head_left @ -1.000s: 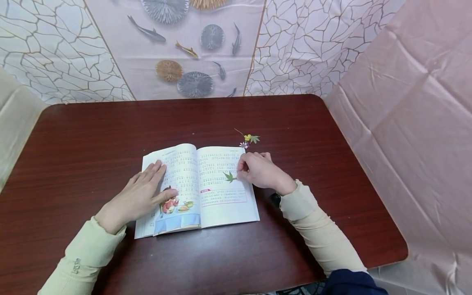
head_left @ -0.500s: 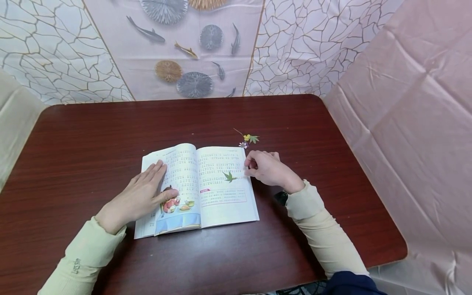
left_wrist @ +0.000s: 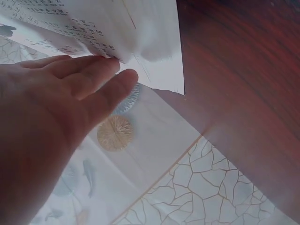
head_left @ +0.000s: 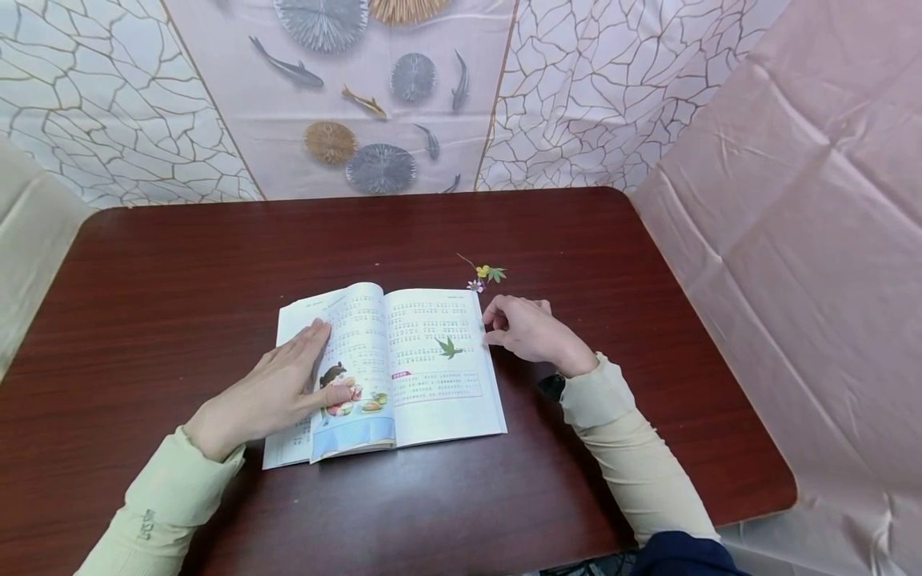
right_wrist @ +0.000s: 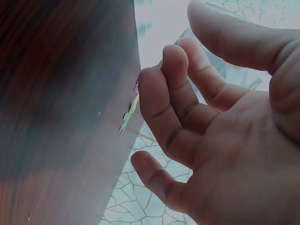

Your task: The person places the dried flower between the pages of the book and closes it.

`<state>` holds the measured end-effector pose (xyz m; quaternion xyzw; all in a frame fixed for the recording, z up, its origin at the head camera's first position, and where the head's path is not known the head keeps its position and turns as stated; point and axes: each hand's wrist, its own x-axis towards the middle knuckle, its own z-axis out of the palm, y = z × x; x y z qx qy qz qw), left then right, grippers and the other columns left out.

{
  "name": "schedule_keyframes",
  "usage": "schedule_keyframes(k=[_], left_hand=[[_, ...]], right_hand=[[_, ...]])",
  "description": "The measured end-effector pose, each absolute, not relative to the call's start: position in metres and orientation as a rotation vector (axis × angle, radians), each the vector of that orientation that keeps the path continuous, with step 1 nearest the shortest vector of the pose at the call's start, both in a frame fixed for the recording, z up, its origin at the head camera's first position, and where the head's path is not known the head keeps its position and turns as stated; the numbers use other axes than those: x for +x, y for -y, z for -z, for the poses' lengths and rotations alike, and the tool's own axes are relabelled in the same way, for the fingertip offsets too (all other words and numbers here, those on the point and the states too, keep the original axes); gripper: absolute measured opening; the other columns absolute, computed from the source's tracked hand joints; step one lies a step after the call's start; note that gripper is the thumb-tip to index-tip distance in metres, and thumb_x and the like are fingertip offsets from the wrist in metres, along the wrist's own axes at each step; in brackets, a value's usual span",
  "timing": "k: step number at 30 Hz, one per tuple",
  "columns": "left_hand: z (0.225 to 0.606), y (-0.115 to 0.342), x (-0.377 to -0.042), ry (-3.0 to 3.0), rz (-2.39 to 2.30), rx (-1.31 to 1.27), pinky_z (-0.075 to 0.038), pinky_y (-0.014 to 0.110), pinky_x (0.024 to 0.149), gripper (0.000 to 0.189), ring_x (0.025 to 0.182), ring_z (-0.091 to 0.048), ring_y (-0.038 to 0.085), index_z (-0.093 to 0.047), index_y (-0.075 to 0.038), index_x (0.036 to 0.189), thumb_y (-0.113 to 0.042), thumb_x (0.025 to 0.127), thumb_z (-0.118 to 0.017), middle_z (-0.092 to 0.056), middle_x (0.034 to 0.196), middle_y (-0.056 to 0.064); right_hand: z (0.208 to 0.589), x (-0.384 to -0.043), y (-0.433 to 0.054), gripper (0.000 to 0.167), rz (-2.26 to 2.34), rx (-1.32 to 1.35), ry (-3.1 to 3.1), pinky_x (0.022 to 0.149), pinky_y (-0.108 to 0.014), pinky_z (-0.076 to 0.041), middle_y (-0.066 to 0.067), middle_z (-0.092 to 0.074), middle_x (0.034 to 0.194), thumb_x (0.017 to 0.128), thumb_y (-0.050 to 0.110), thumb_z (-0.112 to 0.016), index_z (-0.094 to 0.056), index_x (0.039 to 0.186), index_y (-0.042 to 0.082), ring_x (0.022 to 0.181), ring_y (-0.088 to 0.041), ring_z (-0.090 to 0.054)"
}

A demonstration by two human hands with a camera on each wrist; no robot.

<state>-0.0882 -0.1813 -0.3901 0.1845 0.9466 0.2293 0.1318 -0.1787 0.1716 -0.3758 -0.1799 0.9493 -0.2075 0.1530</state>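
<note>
An open book [head_left: 446,416] lies on the table, printed with text and, on the left page, a colour drawing. My left hand [head_left: 262,392] rests with straight fingers on that left page, its thumb across the drawing; in the left wrist view its fingertips touch the page [left_wrist: 154,42]. On the right page lies a green leaf [head_left: 449,348], pointed and lobed. Just right of the book's edge is my right hand [head_left: 535,330], fingers loosely bent; the right wrist view shows nothing between its fingers [right_wrist: 154,96].
Beyond the book's top right corner lie a yellow flower [head_left: 483,272], a pale purple flower [head_left: 475,286] and a small green leaf [head_left: 496,274]. The dark red-brown table [head_left: 180,264] meets patterned cloth [head_left: 591,104] at the back and pink cloth [head_left: 821,264] on the right.
My right hand has let go of the leaf's stem and drawn back right, off the page. Under my left hand, the left page's outer edge has shifted slightly right.
</note>
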Motion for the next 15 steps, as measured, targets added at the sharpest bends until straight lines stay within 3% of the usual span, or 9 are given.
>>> schedule_keyframes(k=[5,9,12,15], left_hand=[[0.3898,0.1844,-0.0875,-2.712,-0.698,0.643,-0.021,0.061,0.109,0.142,0.145,-0.016,0.040,-0.011,0.005,0.153,-0.080,0.055,-0.070,-0.013,0.159,0.023],[0.3902,0.1858,-0.0870,-2.692,-0.726,0.691,-0.022,0.065,0.106,0.156,0.144,-0.016,0.041,-0.009,0.003,0.153,-0.077,0.039,-0.078,-0.013,0.159,0.023],[0.3909,0.1858,-0.0869,-2.705,-0.736,0.720,-0.024,0.065,0.105,0.157,0.143,-0.018,0.041,-0.010,0.002,0.153,-0.069,0.037,-0.087,-0.015,0.158,0.025],[0.3903,0.1856,-0.0870,-2.723,-0.724,0.719,-0.024,0.063,0.107,0.145,0.143,-0.018,0.041,-0.008,0.003,0.153,-0.053,0.050,-0.092,-0.015,0.158,0.024]], right_hand=[[0.3779,-0.1792,-0.1742,0.022,0.599,-0.503,-2.721,0.083,-0.044,-0.027,-0.001,-0.056,0.080,0.088,0.020,-0.073,-0.063,0.103,0.008,0.073,-0.016,-0.054],[0.3771,-0.1797,-0.1762,0.022,0.613,-0.508,-2.720,0.083,-0.043,-0.027,-0.001,-0.057,0.081,0.088,0.020,-0.073,-0.063,0.104,0.008,0.073,-0.015,-0.054],[0.3757,-0.1806,-0.1776,0.022,0.627,-0.508,-2.718,0.083,-0.043,-0.027,-0.001,-0.058,0.082,0.088,0.019,-0.072,-0.063,0.105,0.008,0.074,-0.015,-0.055],[0.3746,-0.1821,-0.1791,0.022,0.642,-0.503,-2.715,0.084,-0.044,-0.027,-0.002,-0.058,0.083,0.089,0.018,-0.072,-0.063,0.106,0.007,0.074,-0.016,-0.055]])
